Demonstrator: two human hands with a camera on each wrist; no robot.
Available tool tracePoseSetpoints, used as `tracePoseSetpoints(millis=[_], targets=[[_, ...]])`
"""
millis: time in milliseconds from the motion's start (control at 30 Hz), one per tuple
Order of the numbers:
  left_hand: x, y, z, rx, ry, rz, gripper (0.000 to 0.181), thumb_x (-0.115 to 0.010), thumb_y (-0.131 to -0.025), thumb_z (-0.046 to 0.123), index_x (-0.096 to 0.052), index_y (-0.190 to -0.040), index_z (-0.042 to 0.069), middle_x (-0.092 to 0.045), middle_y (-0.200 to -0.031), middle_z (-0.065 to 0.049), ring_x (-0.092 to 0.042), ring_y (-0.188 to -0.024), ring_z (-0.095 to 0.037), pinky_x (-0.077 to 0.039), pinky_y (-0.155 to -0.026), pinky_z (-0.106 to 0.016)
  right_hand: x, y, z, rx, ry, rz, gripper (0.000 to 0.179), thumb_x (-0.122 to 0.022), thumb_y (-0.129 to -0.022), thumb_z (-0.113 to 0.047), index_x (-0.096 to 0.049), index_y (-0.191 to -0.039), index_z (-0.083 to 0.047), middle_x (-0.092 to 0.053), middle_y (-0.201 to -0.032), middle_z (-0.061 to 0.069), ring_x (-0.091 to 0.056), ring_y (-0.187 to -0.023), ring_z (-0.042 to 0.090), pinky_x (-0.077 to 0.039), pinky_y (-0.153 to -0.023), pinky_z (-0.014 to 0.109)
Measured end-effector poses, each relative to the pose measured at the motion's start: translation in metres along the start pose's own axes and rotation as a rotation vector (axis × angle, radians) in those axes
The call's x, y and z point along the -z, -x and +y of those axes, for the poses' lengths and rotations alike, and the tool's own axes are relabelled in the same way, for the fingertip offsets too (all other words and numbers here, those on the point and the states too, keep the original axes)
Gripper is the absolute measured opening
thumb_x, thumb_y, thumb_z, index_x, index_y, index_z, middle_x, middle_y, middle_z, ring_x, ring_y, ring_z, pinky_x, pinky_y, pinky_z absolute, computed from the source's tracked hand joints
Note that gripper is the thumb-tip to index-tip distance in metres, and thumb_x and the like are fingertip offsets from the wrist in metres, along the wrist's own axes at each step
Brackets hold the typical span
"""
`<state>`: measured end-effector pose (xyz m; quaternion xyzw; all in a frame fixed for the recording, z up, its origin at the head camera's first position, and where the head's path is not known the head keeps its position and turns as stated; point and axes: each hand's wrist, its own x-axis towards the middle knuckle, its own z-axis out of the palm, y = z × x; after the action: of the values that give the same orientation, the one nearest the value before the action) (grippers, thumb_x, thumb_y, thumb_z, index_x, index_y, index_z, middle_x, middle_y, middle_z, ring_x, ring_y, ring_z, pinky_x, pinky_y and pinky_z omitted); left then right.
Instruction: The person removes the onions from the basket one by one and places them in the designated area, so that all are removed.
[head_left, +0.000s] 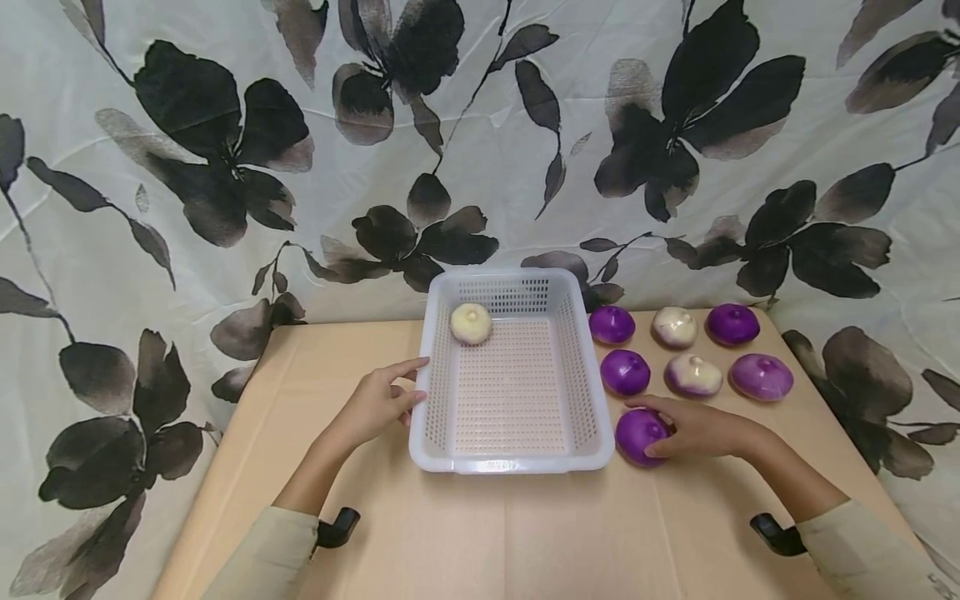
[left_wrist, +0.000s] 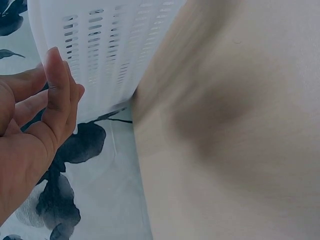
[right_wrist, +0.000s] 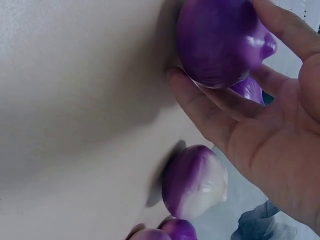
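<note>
A white plastic basket (head_left: 510,462) with slotted walls stands on the table, one peeled whitish onion (head_left: 471,323) in its far left corner. My left hand (head_left: 371,407) touches the outside of the basket's left rim with its fingertips; in the left wrist view the fingers (left_wrist: 57,92) lie against the rim from outside. To the right of the basket, my right hand (head_left: 701,427) grips a purple onion (head_left: 641,435), the nearest of the group. Thumb and fingers wrap round this onion (right_wrist: 220,42) in the right wrist view, and its pointed tip faces the palm.
Beyond the right hand lie several other onions: purple ones (head_left: 626,372) beside the basket, whitish ones (head_left: 675,327) in the middle, and a paler purple one (head_left: 761,377) at the right. A floral cloth (head_left: 525,150) hangs behind the wooden table (head_left: 480,533).
</note>
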<state>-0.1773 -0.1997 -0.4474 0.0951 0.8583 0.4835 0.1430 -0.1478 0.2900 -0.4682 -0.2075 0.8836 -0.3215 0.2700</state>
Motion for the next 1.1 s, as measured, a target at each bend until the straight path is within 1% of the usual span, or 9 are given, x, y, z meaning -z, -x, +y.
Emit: tracePoseSetpoints(millis=[100,267,367,467,600,700,900,1000,1100], targets=[[0.000,0.000,-0.001,-0.002,0.002,0.001,0.059,-0.068,-0.096,0.000,-0.049,-0.152,0.003,-0.057,-0.132,-0.024,-0.064,-0.059,-0.017,-0.062,-0.063,-0.048,0.001,0.002,0.000,-0.006,-0.020,0.003,0.075,-0.076,-0.093,-0.032,-0.043,-0.153,-0.001,-0.050,-0.149,0.028,-0.049,-0.136,0.049,-0.046,-0.107,0.066],[0.000,0.001,-0.001,-0.002,0.007,0.000,0.059,-0.068,-0.096,0.000,-0.049,-0.153,0.003,-0.056,-0.132,-0.025,-0.063,-0.058,-0.017,-0.060,-0.057,-0.033,0.002,0.004,0.001,-0.016,-0.045,0.000,0.074,-0.077,-0.093,-0.030,-0.044,-0.152,-0.002,-0.049,-0.149,0.029,-0.048,-0.137,0.052,-0.047,-0.106,0.066],[0.000,0.001,-0.001,-0.004,0.009,0.000,0.060,-0.068,-0.096,0.000,-0.049,-0.153,0.003,-0.057,-0.131,-0.025,-0.064,-0.058,-0.017,-0.059,-0.056,-0.030,0.002,0.005,0.003,-0.028,-0.059,-0.004,0.075,-0.077,-0.093,-0.030,-0.042,-0.153,-0.002,-0.047,-0.150,0.030,-0.047,-0.137,0.053,-0.047,-0.106,0.066],[0.000,0.001,-0.001,-0.006,0.008,0.000,0.060,-0.068,-0.096,0.000,-0.048,-0.153,0.003,-0.057,-0.132,-0.025,-0.064,-0.058,-0.017,-0.059,-0.056,-0.030,0.003,0.005,0.004,-0.041,-0.073,-0.003,0.074,-0.076,-0.094,-0.031,-0.042,-0.154,-0.004,-0.047,-0.149,0.030,-0.048,-0.136,0.054,-0.049,-0.105,0.065],[0.000,0.001,-0.001,-0.006,0.005,-0.001,0.060,-0.067,-0.096,0.000,-0.048,-0.153,0.002,-0.057,-0.132,-0.026,-0.064,-0.058,-0.017,-0.058,-0.056,-0.029,0.005,0.006,0.005,-0.059,-0.095,-0.007,0.072,-0.075,-0.094,-0.031,-0.042,-0.154,-0.007,-0.051,-0.144,0.030,-0.053,-0.130,0.051,-0.052,-0.103,0.062],[0.000,0.001,-0.001,-0.006,0.005,-0.002,0.060,-0.067,-0.096,0.000,-0.048,-0.153,0.002,-0.056,-0.132,-0.026,-0.063,-0.058,-0.017,-0.058,-0.056,-0.029,0.009,0.008,0.005,-0.054,-0.102,-0.012,0.073,-0.075,-0.095,-0.031,-0.042,-0.154,-0.005,-0.053,-0.141,0.029,-0.056,-0.127,0.049,-0.055,-0.101,0.058],[0.000,0.002,0.000,-0.006,0.002,0.002,0.059,-0.067,-0.096,0.000,-0.048,-0.153,0.002,-0.057,-0.131,-0.025,-0.063,-0.058,-0.017,-0.058,-0.056,-0.029,0.028,0.013,-0.007,-0.068,-0.094,-0.027,0.075,-0.074,-0.096,-0.030,-0.039,-0.156,-0.003,-0.049,-0.145,0.034,-0.054,-0.128,0.055,-0.057,-0.098,0.057],[0.000,0.002,0.000,-0.005,0.000,0.003,0.059,-0.068,-0.097,0.000,-0.048,-0.153,0.003,-0.057,-0.131,-0.025,-0.064,-0.059,-0.017,-0.058,-0.056,-0.029,0.041,0.014,-0.017,-0.039,-0.053,-0.016,0.073,-0.074,-0.096,-0.029,-0.041,-0.155,-0.002,-0.051,-0.143,0.033,-0.055,-0.126,0.054,-0.056,-0.099,0.058],[0.000,0.002,0.000,0.000,0.000,0.001,0.059,-0.068,-0.097,0.000,-0.049,-0.153,0.004,-0.057,-0.132,-0.025,-0.064,-0.059,-0.017,-0.059,-0.056,-0.029,0.051,0.009,-0.026,0.037,-0.013,0.030,0.069,-0.074,-0.096,-0.027,-0.044,-0.152,0.001,-0.054,-0.142,0.028,-0.059,-0.124,0.049,-0.054,-0.101,0.059]])
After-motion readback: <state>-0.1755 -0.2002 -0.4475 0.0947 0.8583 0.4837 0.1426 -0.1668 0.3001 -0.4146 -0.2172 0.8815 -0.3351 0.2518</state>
